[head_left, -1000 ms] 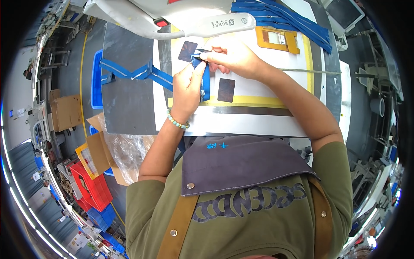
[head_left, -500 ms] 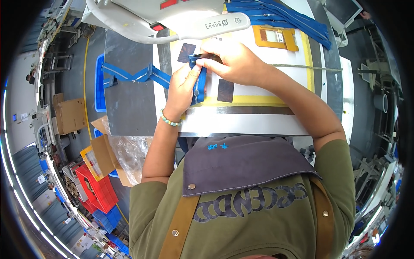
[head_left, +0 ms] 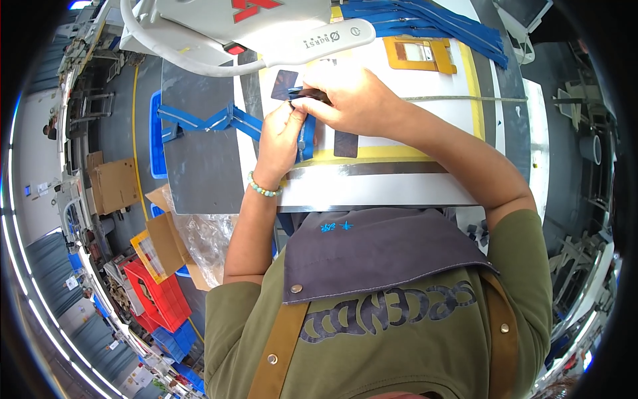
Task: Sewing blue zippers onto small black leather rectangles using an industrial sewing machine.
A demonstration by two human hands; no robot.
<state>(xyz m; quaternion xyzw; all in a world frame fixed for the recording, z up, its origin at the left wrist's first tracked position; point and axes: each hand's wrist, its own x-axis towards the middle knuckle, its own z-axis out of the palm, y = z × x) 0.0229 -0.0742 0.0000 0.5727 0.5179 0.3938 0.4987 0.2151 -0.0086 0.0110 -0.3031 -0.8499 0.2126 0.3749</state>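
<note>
A blue zipper with metal teeth hangs down beside my left hand, its upper end pinched between thumb and fingers. Close against that end, my right hand is closed around a small black hand tool; my fingers cover most of it, so its exact kind is unclear. The two thumbs nearly meet at the zipper's top. More blue zipper tape lies folded in zigzags across the dark tabletop to the left, with one end running under my left hand.
Several blue zippers lie heaped at the far right, near an amber plate with a window. A white machine with a handle overhangs the far side. Dark rectangular patches mark the white work surface. A blue bin stands left.
The black tool has turned slightly in my right hand, and its fingers have drawn in closer to the zipper's top end. My left hand keeps its pinch. The whole view has shifted a little.
</note>
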